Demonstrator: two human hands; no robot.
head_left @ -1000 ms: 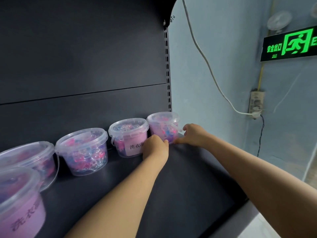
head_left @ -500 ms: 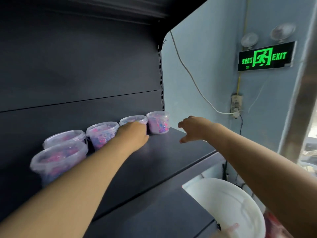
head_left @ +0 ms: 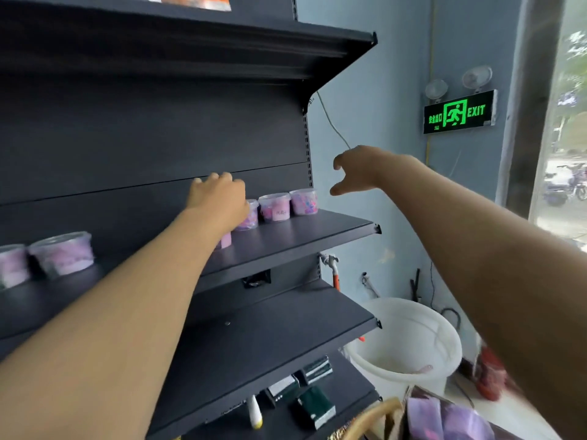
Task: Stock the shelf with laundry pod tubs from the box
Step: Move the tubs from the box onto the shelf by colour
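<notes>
Several clear laundry pod tubs with pink and purple pods stand in a row on the dark shelf. The rightmost tub sits at the shelf's right end, with another tub beside it. A third tub is partly hidden behind my left hand, which hovers in front of the row with fingers loosely curled and holds nothing. My right hand is in the air right of the shelf, fingers spread, empty. Two more tubs stand at the far left. The box with purple tubs shows at the bottom right.
A shelf overhangs above. Lower shelves carry small dark boxes. A white bucket stands on the floor to the right. A lit exit sign and a cable hang on the blue wall.
Both hands have let go of the rightmost tub and drawn back from the shelf. The view has pulled back, so the lower shelves, the bucket and the box now show.
</notes>
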